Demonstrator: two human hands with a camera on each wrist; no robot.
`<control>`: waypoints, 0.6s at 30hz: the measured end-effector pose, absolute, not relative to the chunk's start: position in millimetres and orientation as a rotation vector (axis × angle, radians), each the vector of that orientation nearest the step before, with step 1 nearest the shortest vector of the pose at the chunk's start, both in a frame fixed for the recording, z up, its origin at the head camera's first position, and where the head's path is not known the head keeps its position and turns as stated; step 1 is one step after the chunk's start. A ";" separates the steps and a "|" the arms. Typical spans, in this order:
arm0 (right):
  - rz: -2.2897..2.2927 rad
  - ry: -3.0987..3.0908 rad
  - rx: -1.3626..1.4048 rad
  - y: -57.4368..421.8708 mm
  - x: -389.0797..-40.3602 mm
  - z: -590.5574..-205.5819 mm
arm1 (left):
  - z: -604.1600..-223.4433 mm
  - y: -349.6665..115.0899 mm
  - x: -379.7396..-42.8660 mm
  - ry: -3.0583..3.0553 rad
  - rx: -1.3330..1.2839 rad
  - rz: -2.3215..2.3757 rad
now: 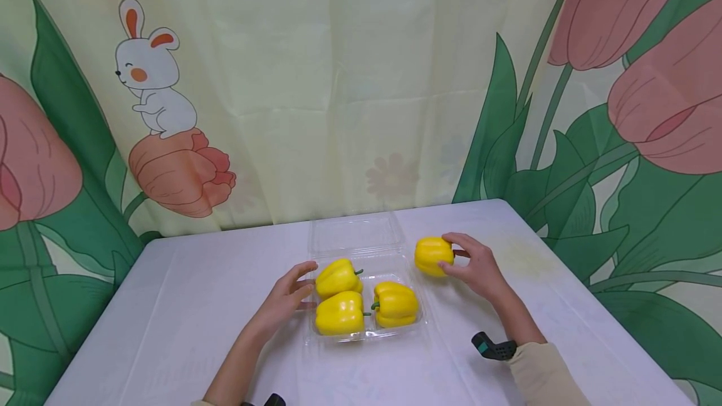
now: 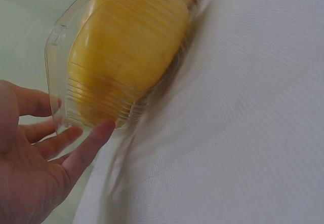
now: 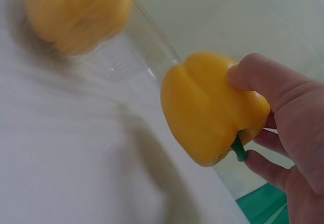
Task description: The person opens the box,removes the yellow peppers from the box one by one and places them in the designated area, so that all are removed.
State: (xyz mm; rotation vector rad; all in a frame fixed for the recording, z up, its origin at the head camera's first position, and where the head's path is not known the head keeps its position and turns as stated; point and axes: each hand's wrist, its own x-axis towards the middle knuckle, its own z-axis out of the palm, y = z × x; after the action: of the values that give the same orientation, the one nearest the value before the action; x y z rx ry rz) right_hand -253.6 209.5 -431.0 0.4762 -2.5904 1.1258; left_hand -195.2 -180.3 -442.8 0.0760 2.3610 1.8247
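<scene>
My right hand (image 1: 476,268) grips a yellow bell pepper (image 1: 433,256), thumb on one side and fingers on the other. Its green stem (image 3: 239,148) points toward the palm in the right wrist view, and the pepper hangs above the white cloth. A clear plastic clamshell container (image 1: 369,334) lies just left of it, lid (image 1: 355,234) folded back. Inside sit a rear-left pepper (image 1: 337,278), a front-left pepper (image 1: 340,314) and a right pepper (image 1: 397,304). My left hand (image 1: 286,298) touches the container's left side with loosely spread fingers; the left wrist view shows its fingertips (image 2: 105,126) against the ribbed wall.
A white cloth (image 1: 192,312) covers the table, whose far edge meets a curtain (image 1: 293,93) printed with tulips and a rabbit. A black wrist strap (image 1: 493,348) is on my right wrist.
</scene>
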 end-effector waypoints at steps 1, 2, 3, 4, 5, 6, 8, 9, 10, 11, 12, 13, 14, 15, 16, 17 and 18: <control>1.124 -2.594 0.479 209.0 -253.7 -431.4 | -443.1 -180.4 -195.4 2.361 0.075 1.826; 1.122 -2.597 0.481 208.6 -253.7 -431.9 | -443.3 -180.4 -195.5 2.361 0.074 1.827; 1.117 -2.600 0.484 208.3 -253.7 -432.3 | -443.5 -180.5 -195.7 2.362 0.074 1.827; 1.115 -2.602 0.486 208.2 -253.7 -432.6 | -443.6 -180.5 -195.8 2.362 0.074 1.827; 1.114 -2.604 0.487 208.1 -253.5 -432.7 | -443.7 -180.5 -195.9 2.363 0.073 1.826; 1.113 -2.606 0.488 208.0 -253.4 -432.9 | -443.7 -180.5 -195.9 2.363 0.072 1.826; 1.108 -2.607 0.487 208.2 -253.4 -433.2 | -443.5 -180.5 -195.8 2.362 0.071 1.826; 1.102 -2.609 0.486 208.3 -253.5 -433.6 | -443.2 -180.4 -195.6 2.361 0.071 1.826; 1.095 -2.613 0.486 208.6 -253.7 -434.2 | -443.2 -180.4 -195.5 2.361 0.071 1.826; 1.088 -2.618 0.486 208.8 -253.8 -434.8 | -443.0 -180.4 -195.3 2.361 0.072 1.826; 1.082 -2.623 0.485 208.8 -254.1 -435.4 | -442.5 -180.3 -195.1 2.358 0.077 1.829; 1.078 -2.628 0.484 208.8 -254.4 -436.0 | -442.3 -180.3 -194.8 2.357 0.084 1.830; 1.080 -2.632 0.485 208.6 -254.4 -436.5 | -442.0 -180.3 -194.5 2.355 0.088 1.832; 1.079 -2.638 0.487 208.4 -254.6 -437.1 | -441.8 -180.4 -194.2 2.353 0.094 1.833; 1.077 -2.641 0.493 208.3 -254.8 -437.6 | -441.5 -180.4 -193.8 2.350 0.098 1.834; 1.078 -2.645 0.494 207.8 -254.9 -437.9 | -440.9 -180.4 -193.4 2.348 0.101 1.836; 1.078 -2.649 0.493 207.2 -254.8 -438.2 | -440.6 -180.4 -193.0 2.346 0.103 1.836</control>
State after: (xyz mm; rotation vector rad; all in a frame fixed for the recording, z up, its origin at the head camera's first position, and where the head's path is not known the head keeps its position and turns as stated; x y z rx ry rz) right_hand -254.8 207.2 -438.2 0.4934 -2.6488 1.0779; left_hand -193.0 -180.4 -440.6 0.1031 2.3459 1.8363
